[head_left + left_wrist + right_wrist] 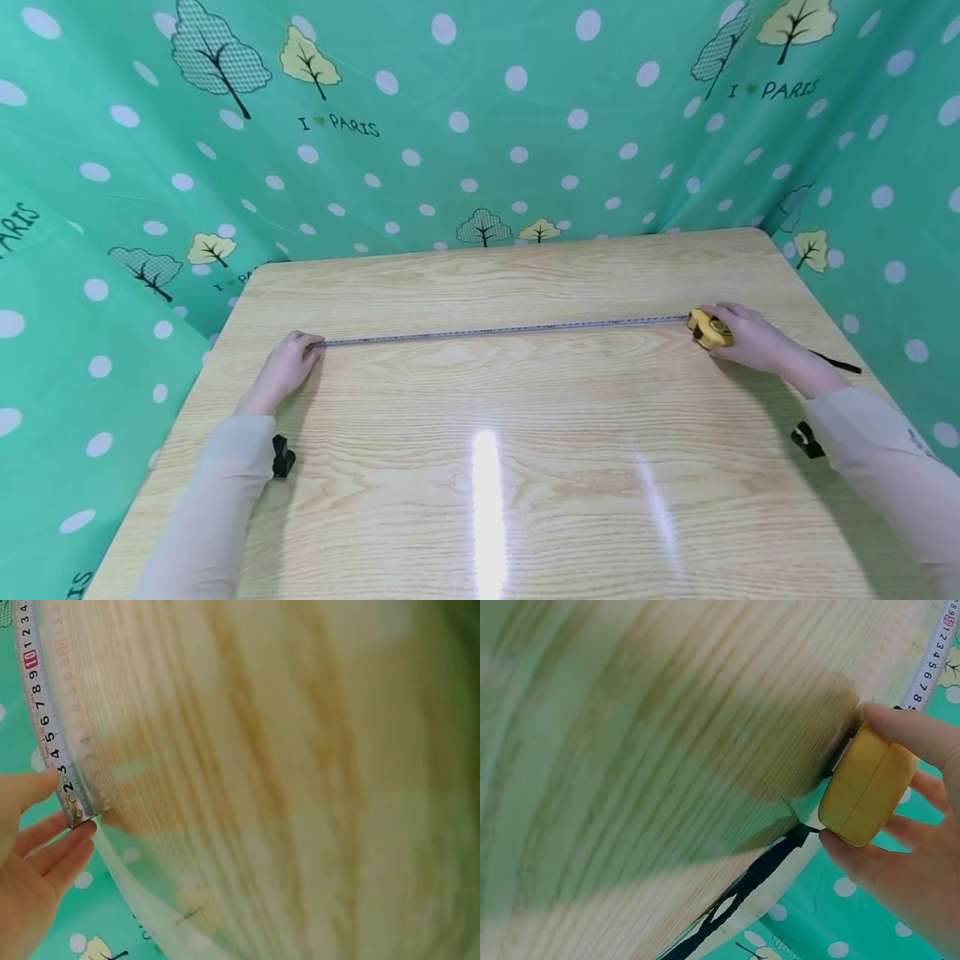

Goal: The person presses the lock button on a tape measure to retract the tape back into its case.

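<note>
A yellow tape measure (708,329) is at the right of the table, its blade (483,332) drawn out nearly straight to the left. My right hand (752,340) grips the case; in the right wrist view the thumb and fingers lie around the yellow case (870,784), and a black strap (754,877) trails from it. At the other end, my left hand (287,364) pinches the blade. The left wrist view shows the metal end hook (80,817) between thumb and fingers, with printed numbers running up from it.
The wood-grain table (420,400) has a bright glare streak near its front. A green dotted curtain (480,125) with tree prints hangs behind it and along both sides. Black wrist mounts (282,457) sit at both sleeves.
</note>
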### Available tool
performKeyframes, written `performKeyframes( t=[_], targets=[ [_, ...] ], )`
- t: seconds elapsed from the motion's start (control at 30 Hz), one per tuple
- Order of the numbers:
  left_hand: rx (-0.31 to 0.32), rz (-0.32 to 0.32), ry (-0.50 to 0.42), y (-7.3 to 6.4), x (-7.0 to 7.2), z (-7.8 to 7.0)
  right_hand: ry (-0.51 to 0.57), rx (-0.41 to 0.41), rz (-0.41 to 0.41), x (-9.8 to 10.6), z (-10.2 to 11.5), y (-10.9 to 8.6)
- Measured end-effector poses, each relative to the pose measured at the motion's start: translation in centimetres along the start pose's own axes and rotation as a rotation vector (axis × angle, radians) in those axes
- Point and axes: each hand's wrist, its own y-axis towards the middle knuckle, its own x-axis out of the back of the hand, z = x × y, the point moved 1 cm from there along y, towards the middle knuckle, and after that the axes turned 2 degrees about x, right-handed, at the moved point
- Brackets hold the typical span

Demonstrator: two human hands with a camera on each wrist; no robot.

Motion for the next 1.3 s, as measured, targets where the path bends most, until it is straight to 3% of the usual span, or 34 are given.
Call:
performKeyframes(
  t=[0.27, 0.43, 0.67, 0.73, 0.9, 0.93, 1.17, 1.3],
  targets=[
    [-0.071, -0.043, 0.021, 0.3, 0.1, 0.3, 0.022, 0.043, 0.006, 0.1, -0.3, 0.3],
    [-0.082, -0.055, 0.03, 0.5, 0.3, 0.4, 0.062, 0.017, 0.052, 0.3, -0.5, 0.6],
    [-0.073, -0.018, 0.035, 0.5, 0.5, 0.5, 0.104, -0.004, 0.063, 0.6, -0.6, 0.8],
    [-0.071, -0.01, 0.028, 0.4, 0.5, 0.5, 0.101, -0.002, 0.057, 0.2, -1.6, 1.0],
    [-0.1, -0.036, 0.017, 0.0, 0.9, 0.7, 0.09, 0.011, 0.036, 0.6, -1.1, 0.6],
    [-0.107, -0.045, 0.013, -0.1, 1.0, 0.7, 0.093, 0.015, 0.039, 1.2, 0.1, 0.2],
    [-0.144, -0.096, -0.034, -0.8, 1.8, 0.4, 0.074, 0.042, 0.016, 1.9, 0.6, -0.3],
    [-0.133, -0.097, -0.038, -1.0, 2.3, 0.3, 0.057, 0.064, 0.004, 2.1, 0.8, -0.5]
  ],
)
